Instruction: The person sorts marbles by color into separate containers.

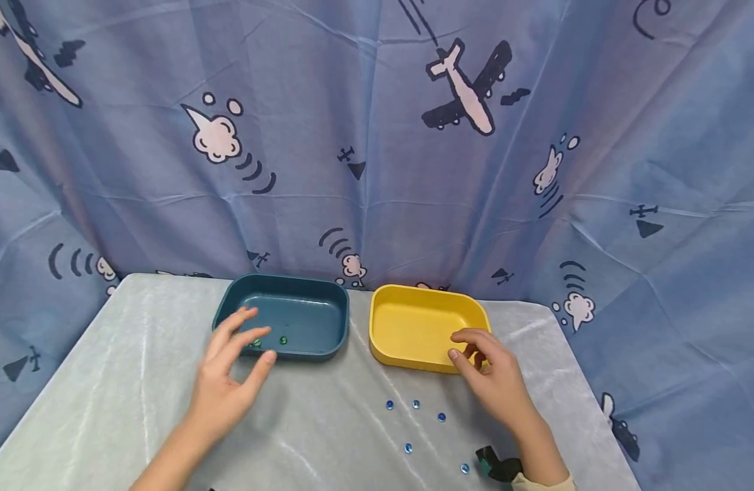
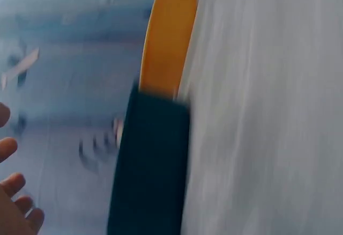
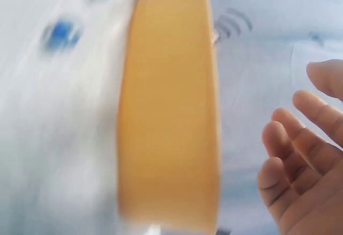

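My left hand [image 1: 223, 382] hovers over the front left of a dark teal tray [image 1: 328, 356], fingers spread and thumb apart, with nothing between them. Two small green gems [image 1: 283, 339] lie inside that tray, one partly behind the fingers. Over the front right corner of a yellow tray [image 1: 408, 361] hangs my right hand [image 1: 496, 385], its fingers loosely bent. The right wrist view shows the right fingers [image 3: 313, 144] apart from one another and holding nothing. Several blue gems [image 1: 441, 417] are scattered on the cloth in front of the yellow tray.
A pale grey cloth [image 1: 328, 436] covers the table. Behind it hangs a blue curtain [image 1: 303, 136] printed with airplanes and clouds, close to the trays' far sides. A dark strap [image 1: 502, 468] shows at the right wrist. The two trays stand side by side with a narrow gap.
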Motion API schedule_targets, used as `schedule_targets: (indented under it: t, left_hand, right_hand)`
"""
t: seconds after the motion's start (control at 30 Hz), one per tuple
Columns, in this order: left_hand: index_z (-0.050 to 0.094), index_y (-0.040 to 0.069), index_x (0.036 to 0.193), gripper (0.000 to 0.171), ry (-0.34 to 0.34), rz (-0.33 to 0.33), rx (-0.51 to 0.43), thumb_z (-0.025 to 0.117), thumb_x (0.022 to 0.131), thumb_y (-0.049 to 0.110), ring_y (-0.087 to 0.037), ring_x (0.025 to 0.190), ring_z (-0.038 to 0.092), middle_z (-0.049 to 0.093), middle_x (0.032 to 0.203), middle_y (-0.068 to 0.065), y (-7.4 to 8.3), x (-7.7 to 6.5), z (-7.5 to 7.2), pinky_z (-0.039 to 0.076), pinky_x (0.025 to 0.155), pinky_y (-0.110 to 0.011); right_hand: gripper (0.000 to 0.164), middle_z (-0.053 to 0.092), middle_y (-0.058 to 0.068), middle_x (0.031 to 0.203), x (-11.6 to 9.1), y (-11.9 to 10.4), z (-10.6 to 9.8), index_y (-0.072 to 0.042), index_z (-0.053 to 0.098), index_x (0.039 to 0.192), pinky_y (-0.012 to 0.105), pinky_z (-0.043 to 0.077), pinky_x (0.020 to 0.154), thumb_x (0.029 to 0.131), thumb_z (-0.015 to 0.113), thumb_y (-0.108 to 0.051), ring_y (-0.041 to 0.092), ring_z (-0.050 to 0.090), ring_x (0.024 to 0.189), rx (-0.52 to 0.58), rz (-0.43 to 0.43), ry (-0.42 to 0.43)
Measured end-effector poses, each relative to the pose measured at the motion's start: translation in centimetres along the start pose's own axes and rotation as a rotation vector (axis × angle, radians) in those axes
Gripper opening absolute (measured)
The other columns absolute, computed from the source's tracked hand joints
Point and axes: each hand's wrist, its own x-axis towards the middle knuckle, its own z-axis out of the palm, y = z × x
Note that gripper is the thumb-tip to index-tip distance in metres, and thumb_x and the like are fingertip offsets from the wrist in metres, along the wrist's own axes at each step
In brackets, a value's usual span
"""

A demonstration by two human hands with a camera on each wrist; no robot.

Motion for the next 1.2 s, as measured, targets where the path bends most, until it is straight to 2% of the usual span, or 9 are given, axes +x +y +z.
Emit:
schedule_targets:
  t: [0.1,0.2,0.37,0.47,0.53,0.63,0.73,0.93,1.2]
  left_hand:
    - [0.078,0.013,0.127,0.043,-0.059,0.038,-0.061,0.086,0.087,-0.001,-0.034,0.153,0.046,0.061,0.152,-0.012,2.7,-0.4,2.7,0.033,0.129,-0.032]
    - [0.076,0.021,0.13,0.039,-0.201,0.0,-0.129,0.085,0.094,0.008,-0.03,0.151,0.047,0.06,0.154,-0.005,5.7,-0.8,5.2,0.035,0.128,-0.032]
    - [0.071,0.03,0.136,0.03,-0.59,-0.111,-0.225,0.075,0.107,0.034,-0.017,0.144,0.053,0.057,0.153,0.01,9.0,-1.2,8.1,0.049,0.12,-0.04]
    - [0.071,0.032,0.137,0.032,-0.816,-0.16,-0.226,0.068,0.11,0.047,-0.01,0.139,0.054,0.059,0.148,0.014,9.7,-1.4,9.7,0.051,0.117,-0.04]
    - [0.071,0.03,0.137,0.035,-0.911,-0.149,-0.192,0.064,0.11,0.052,-0.008,0.137,0.055,0.061,0.145,0.015,9.7,-1.5,10.7,0.052,0.116,-0.038]
    - [0.073,0.026,0.136,0.037,-0.934,-0.087,-0.112,0.064,0.11,0.05,-0.007,0.133,0.058,0.064,0.141,0.014,9.0,-1.8,12.2,0.053,0.114,-0.038]
    - [0.075,0.02,0.133,0.034,-0.857,-0.035,-0.04,0.067,0.11,0.044,-0.01,0.129,0.061,0.067,0.139,0.011,7.6,-2.1,13.3,0.055,0.111,-0.039]
    - [0.077,0.016,0.127,0.027,-0.742,-0.111,-0.054,0.072,0.108,0.033,-0.009,0.126,0.063,0.069,0.132,0.01,4.5,-2.7,14.6,0.056,0.109,-0.035]
    - [0.077,0.018,0.128,0.026,-0.766,-0.147,-0.099,0.072,0.108,0.034,-0.009,0.128,0.059,0.067,0.133,0.012,2.4,-3.6,15.3,0.054,0.112,-0.035]
  right_hand:
    - [0.023,0.072,0.006,0.112,-0.5,1.6,-0.9,-0.005,0.077,0.119,0.019,0.049,0.066,0.097,0.083,-0.003,0.013,0.056,0.083,-0.007,0.025,0.039]
    - [0.024,0.071,0.007,0.114,-0.8,3.0,-1.5,-0.005,0.078,0.118,0.02,0.045,0.063,0.095,0.084,0.0,0.015,0.054,0.08,0.012,0.049,0.101]
    - [0.03,0.072,0.006,0.126,-1.3,5.1,-1.6,-0.005,0.078,0.121,0.021,0.045,0.072,0.093,0.086,-0.001,0.017,0.057,0.096,0.016,0.084,0.171]
    - [0.037,0.068,0.01,0.138,-1.7,6.3,-1.4,-0.004,0.076,0.13,0.018,0.047,0.086,0.094,0.086,-0.004,0.011,0.055,0.119,0.025,0.12,0.168]
    - [0.044,0.063,0.012,0.147,-2.0,7.1,-1.3,-0.003,0.072,0.137,0.015,0.047,0.094,0.095,0.085,-0.004,0.007,0.051,0.131,0.059,0.145,0.158]
    - [0.051,0.054,0.011,0.159,-2.2,7.9,-1.3,-0.005,0.066,0.146,0.011,0.046,0.104,0.098,0.082,-0.004,0.005,0.044,0.142,0.128,0.176,0.124]
    - [0.059,0.045,0.011,0.166,-2.3,8.4,-1.3,-0.007,0.061,0.153,0.012,0.046,0.11,0.098,0.082,-0.003,0.005,0.042,0.147,0.189,0.179,0.071]
    - [0.068,0.04,0.011,0.171,-2.7,9.3,-0.9,-0.007,0.056,0.156,0.012,0.045,0.111,0.095,0.084,-0.002,0.003,0.042,0.147,0.222,0.138,0.009]
    - [0.068,0.038,0.01,0.172,-3.2,9.9,-0.1,-0.004,0.058,0.153,0.01,0.045,0.108,0.092,0.087,0.0,0.001,0.046,0.144,0.218,0.125,0.031]
